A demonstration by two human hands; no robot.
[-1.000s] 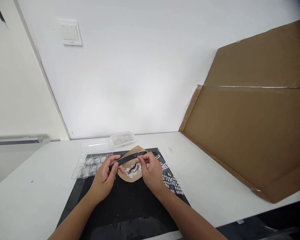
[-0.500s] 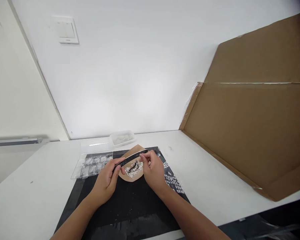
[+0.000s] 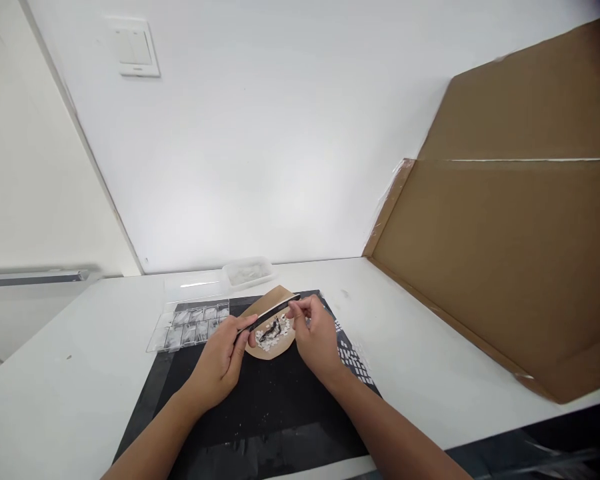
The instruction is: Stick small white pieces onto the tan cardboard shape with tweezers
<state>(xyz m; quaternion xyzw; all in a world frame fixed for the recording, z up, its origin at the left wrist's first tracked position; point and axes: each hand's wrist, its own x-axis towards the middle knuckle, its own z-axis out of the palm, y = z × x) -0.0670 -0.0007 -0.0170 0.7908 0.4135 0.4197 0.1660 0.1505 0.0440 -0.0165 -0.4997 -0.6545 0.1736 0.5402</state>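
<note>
Spreading across a white table [image 3: 430, 347], black mat [image 3: 260, 413] meets cardboard [image 3: 505, 267].

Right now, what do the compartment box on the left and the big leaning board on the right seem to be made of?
The compartment box looks like clear, glossy hard plastic: the dark mat shows through its cells and its lid catches light. The leaning board seems plain brown cardboard, matt, with a fold crease and shiny tape along its left edge.
</note>
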